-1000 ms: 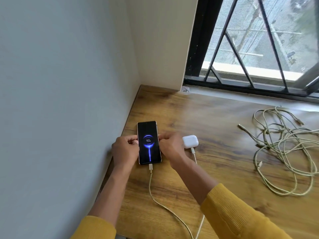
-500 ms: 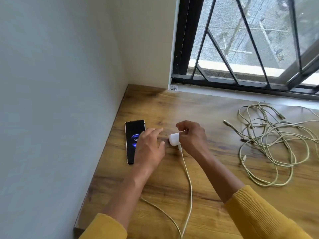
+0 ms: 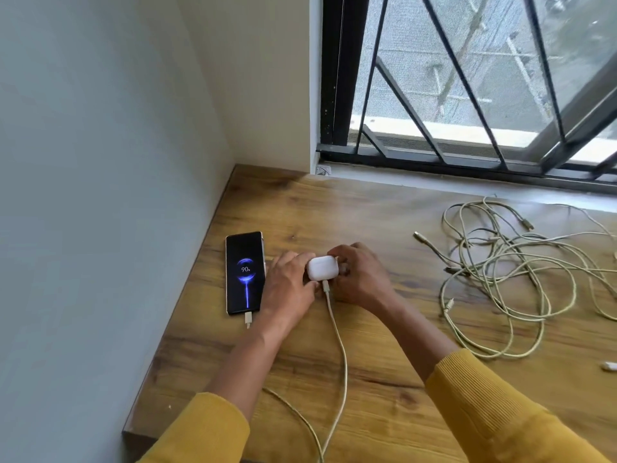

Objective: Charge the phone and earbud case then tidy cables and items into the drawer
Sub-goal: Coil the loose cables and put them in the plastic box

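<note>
The white earbud case (image 3: 321,268) sits on the wooden surface (image 3: 384,379), caught between both hands. The left hand (image 3: 289,289) has its fingers lying against the case's left side, thumb curled in below it; its grip is on the case. The right hand (image 3: 360,279) curls around the case's right side, fingertips pinching its far right corner, so this grip too holds the case. A pale charging cable (image 3: 339,355) is plugged into the case's near edge, just between the two hands, and trails back toward the person between the forearms.

Just beside the left hand, on its outer side, the phone (image 3: 246,272) lies flat and face up near the wall (image 3: 100,195). Its screen is lit with a blue charging animation and reads 90%. A second pale cable plug (image 3: 247,319) is seated in the phone's near end; the cord passes under the left forearm and shows again near the yellow sleeve (image 3: 207,432).

Well apart from the right hand, on its outer side, a loose tangle of pale cables (image 3: 507,282) sprawls over the surface, several plugs sticking out. A small white connector (image 3: 608,366) lies at the right edge of view. Beyond the hands, a black barred window (image 3: 467,95) stands behind the surface.
</note>
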Demonstrator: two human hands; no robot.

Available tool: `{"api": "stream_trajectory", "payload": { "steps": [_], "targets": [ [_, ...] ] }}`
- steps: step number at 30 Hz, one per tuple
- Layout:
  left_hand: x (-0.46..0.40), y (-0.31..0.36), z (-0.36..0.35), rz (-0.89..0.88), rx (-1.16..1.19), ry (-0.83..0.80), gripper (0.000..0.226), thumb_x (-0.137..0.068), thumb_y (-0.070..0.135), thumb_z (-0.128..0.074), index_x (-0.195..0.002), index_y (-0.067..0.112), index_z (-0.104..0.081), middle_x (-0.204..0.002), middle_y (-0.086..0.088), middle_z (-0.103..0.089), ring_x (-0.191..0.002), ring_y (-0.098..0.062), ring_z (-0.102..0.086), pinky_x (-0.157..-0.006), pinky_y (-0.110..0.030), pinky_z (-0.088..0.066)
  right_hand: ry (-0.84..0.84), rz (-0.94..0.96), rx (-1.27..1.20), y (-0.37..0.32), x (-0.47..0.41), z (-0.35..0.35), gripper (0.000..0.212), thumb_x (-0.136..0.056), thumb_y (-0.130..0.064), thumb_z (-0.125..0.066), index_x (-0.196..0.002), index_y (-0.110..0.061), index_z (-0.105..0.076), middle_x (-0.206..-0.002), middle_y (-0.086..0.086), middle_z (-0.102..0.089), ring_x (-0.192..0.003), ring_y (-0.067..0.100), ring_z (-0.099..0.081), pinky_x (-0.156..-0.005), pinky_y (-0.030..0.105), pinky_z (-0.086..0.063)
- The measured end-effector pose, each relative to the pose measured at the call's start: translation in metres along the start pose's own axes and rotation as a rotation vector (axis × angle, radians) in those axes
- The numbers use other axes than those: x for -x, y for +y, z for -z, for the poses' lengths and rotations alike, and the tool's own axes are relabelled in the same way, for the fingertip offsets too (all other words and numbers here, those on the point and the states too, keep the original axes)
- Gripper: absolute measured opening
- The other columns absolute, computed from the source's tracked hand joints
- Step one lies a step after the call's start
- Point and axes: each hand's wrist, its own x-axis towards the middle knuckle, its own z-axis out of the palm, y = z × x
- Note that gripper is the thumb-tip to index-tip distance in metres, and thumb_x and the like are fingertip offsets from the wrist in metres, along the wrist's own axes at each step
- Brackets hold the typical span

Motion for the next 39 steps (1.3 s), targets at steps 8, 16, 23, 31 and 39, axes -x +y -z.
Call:
{"api": "stream_trajectory", "payload": {
  "steps": [8, 16, 23, 31, 39],
  "targets": [
    [0.033, 0.031, 0.052, -0.013, 0.276, 0.054, 0.065, -0.082, 0.016, -0.090, -0.140, 0.031, -0.067, -0.124, 0.009, -0.069, -0.101, -0.005, -0.068, -0.094, -0.027, -0.058, -0.124, 0.173, -0.582, 0.009, 0.033, 0.042, 0.049, -0.082, 0.014, -0.077, -0.123, -0.010, -0.067, -0.100, 0.020, -0.075, -0.081, 0.021, -0.070, -0.080, 0.048, -0.059],
    [0.070, 0.077, 0.099, -0.188, 0.631, 0.081, 0.063, -0.081, 0.007, -0.089, -0.137, 0.026, -0.069, -0.121, 0.003, -0.074, -0.109, -0.024, -0.075, -0.093, -0.040, -0.063, -0.341, 0.369, -0.965, -0.011, 0.082, 0.098, 0.063, -0.079, 0.010, -0.078, -0.137, -0.005, -0.056, -0.120, 0.041, -0.062, -0.103, 0.047, -0.065, -0.098, 0.073, -0.048],
    [0.088, 0.113, 0.130, -0.309, 0.872, 0.096, 0.063, -0.079, 0.002, -0.082, -0.139, 0.010, -0.064, -0.123, -0.012, -0.075, -0.107, -0.027, -0.078, -0.090, -0.035, -0.065, -0.372, 0.527, -1.109, -0.033, 0.106, 0.123, 0.063, -0.079, 0.008, -0.076, -0.137, -0.005, -0.056, -0.125, 0.043, -0.060, -0.107, 0.046, -0.065, -0.098, 0.066, -0.052],
    [0.101, 0.130, 0.157, -0.428, 0.924, 0.140, 0.063, -0.085, 0.002, -0.081, -0.143, 0.016, -0.062, -0.126, -0.003, -0.076, -0.113, -0.028, -0.076, -0.089, -0.034, -0.064, -0.416, 0.666, -1.229, -0.060, 0.124, 0.135, 0.061, -0.079, 0.011, -0.071, -0.136, -0.005, -0.058, -0.120, 0.034, -0.060, -0.100, 0.037, -0.069, -0.087, 0.043, -0.061],
    [0.103, 0.133, 0.171, -0.482, 1.027, 0.135, 0.059, -0.085, 0.011, -0.078, -0.137, 0.036, -0.068, -0.131, 0.000, -0.073, -0.125, -0.032, -0.070, -0.091, -0.034, -0.064, -0.418, 0.730, -1.248, -0.081, 0.131, 0.137, 0.062, -0.080, 0.014, -0.068, -0.137, -0.006, -0.058, -0.123, 0.030, -0.061, -0.102, 0.035, -0.069, -0.088, 0.043, -0.061]
  ]
}}
